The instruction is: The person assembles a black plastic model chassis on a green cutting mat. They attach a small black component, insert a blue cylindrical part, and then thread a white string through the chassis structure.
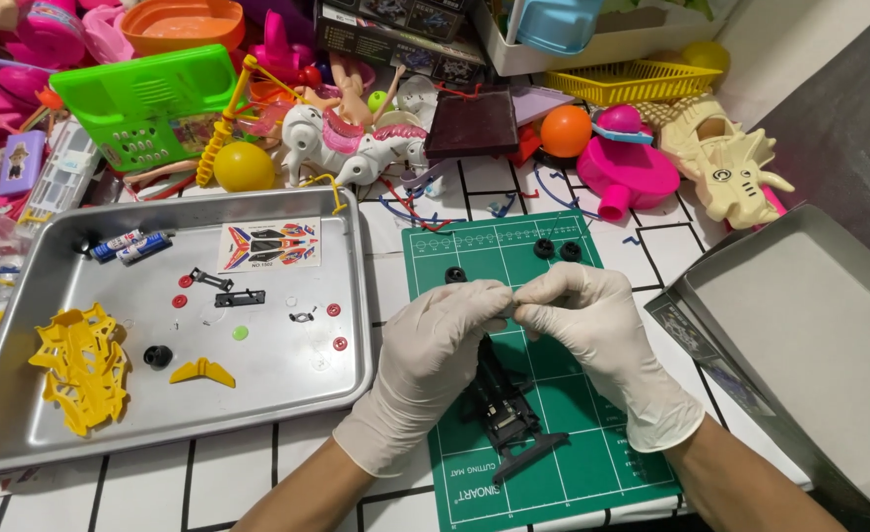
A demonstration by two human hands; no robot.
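At the far left, we are seeing a metal tray [21, 296] holding a yellow plastic frame [78, 365], a sticker sheet [269, 245] and small red discs. Over the green cutting mat [553, 463], we are bringing our gloved left hand [433, 357] and right hand [592, 320] together, the fingertips of both pinching one small part; we cannot tell what it is. A black toy chassis [502, 406] is lying just below. An open grey box [809, 325] is sitting at right.
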